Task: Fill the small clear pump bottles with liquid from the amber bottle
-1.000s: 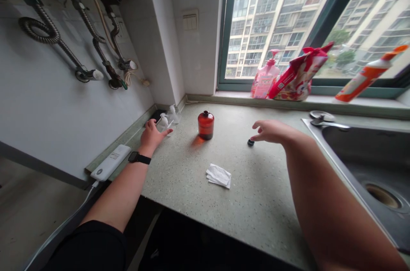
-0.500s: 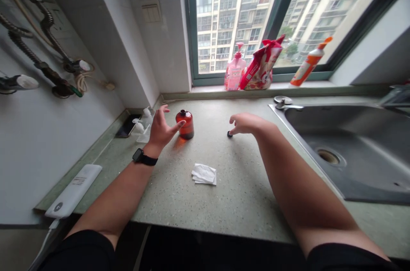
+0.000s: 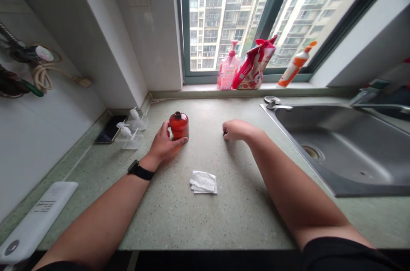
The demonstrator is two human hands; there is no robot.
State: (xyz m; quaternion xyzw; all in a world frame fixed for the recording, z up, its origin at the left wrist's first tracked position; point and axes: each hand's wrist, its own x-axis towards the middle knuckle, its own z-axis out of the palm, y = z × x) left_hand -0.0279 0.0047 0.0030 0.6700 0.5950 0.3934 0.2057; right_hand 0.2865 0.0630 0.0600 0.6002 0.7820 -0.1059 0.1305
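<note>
An amber-red bottle [image 3: 180, 125] with an uncapped neck stands upright on the counter, dark liquid low inside it. My left hand [image 3: 163, 142] wraps round its left and near side, thumb across the front and fingers behind. To the right, my right hand [image 3: 236, 130] pinches a small black cap [image 3: 225, 134] at the counter's surface; most of the cap is hidden by the fingers. Between the arms, nearer to me, lies a folded white tissue [image 3: 203, 181].
A sink [image 3: 320, 151] is set into the right of the counter. Clear pump bottles [image 3: 133, 130] and a dark phone [image 3: 110, 129] sit at the left wall. A white power strip [image 3: 40, 215] lies front left. A pink pump bottle [image 3: 228, 70], red bag [image 3: 254, 66] and orange-white bottle [image 3: 294, 68] line the windowsill.
My left hand has come down and closed round the amber bottle. My right fingers have closed on the black cap. The view has shifted slightly.
</note>
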